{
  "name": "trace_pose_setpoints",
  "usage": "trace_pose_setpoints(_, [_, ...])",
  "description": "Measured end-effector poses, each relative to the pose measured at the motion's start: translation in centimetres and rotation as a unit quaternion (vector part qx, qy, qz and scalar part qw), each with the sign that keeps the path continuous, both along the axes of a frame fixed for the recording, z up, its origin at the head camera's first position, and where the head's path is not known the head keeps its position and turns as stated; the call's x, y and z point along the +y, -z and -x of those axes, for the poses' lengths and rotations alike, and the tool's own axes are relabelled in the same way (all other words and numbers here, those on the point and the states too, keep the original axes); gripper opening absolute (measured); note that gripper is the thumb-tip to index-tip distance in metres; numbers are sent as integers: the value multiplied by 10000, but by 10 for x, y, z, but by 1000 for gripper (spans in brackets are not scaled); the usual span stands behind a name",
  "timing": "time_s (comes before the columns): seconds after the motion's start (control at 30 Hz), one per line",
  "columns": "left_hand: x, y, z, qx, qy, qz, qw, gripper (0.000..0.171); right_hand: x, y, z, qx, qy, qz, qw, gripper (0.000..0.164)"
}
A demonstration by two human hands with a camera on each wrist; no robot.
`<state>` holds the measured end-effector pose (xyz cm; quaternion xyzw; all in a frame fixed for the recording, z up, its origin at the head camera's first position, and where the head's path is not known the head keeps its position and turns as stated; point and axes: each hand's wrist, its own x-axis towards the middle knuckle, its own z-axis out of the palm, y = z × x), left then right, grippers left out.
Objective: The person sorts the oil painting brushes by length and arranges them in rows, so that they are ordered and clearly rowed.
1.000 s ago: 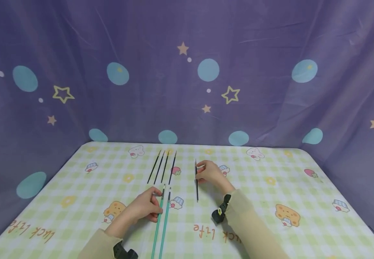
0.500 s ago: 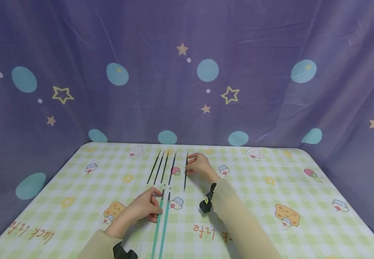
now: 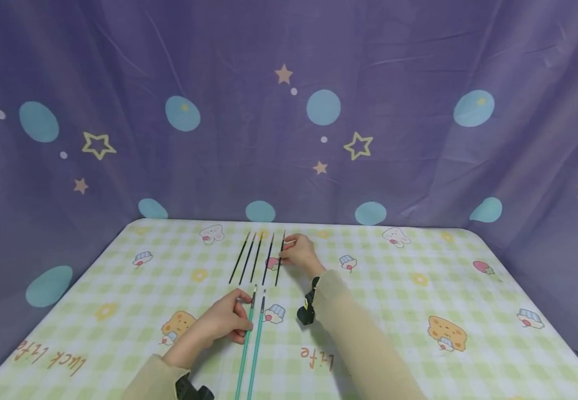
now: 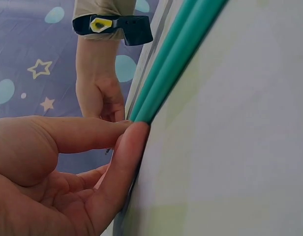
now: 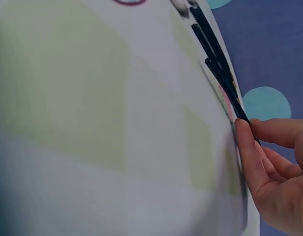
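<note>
My right hand (image 3: 301, 253) pinches a thin dark-handled paintbrush (image 3: 278, 272) between thumb and finger, at the right end of a row. Several similar dark paintbrushes (image 3: 257, 258) lie side by side to its left, tips toward the back. In the right wrist view, the pinched dark paintbrush (image 5: 223, 81) overlaps the others. Nearer the front, my left hand (image 3: 222, 320) pinches the left one of two long green-handled paintbrushes (image 3: 243, 361). The other green paintbrush (image 3: 256, 350) lies just to its right. Finger and thumb of the left hand (image 4: 97, 147) meet at the green handles in the left wrist view.
A green-and-white checked tablecloth (image 3: 378, 311) with cartoon prints covers the table. Purple curtain fabric (image 3: 249, 166) with stars and blue dots hangs behind the table and at both sides. Each wrist wears a black camera strap (image 3: 306, 311).
My right hand has carried the dark paintbrush leftward and slightly back, bringing it beside the row of dark paintbrushes. My left hand has stayed at the green paintbrush.
</note>
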<state>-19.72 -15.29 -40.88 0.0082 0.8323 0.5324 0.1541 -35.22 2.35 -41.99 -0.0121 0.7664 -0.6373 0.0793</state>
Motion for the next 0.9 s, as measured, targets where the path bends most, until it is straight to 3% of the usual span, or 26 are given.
trace_pose_setpoints(0.53, [1,0,1,26,2,-36,10000,47,-12,4,2,268,275,-277,9989,42])
trace_pose_setpoints(0.9, [-1,1,1,52,31,-26,10000,47,-16,-3,-5,366,508,-881,9941,38])
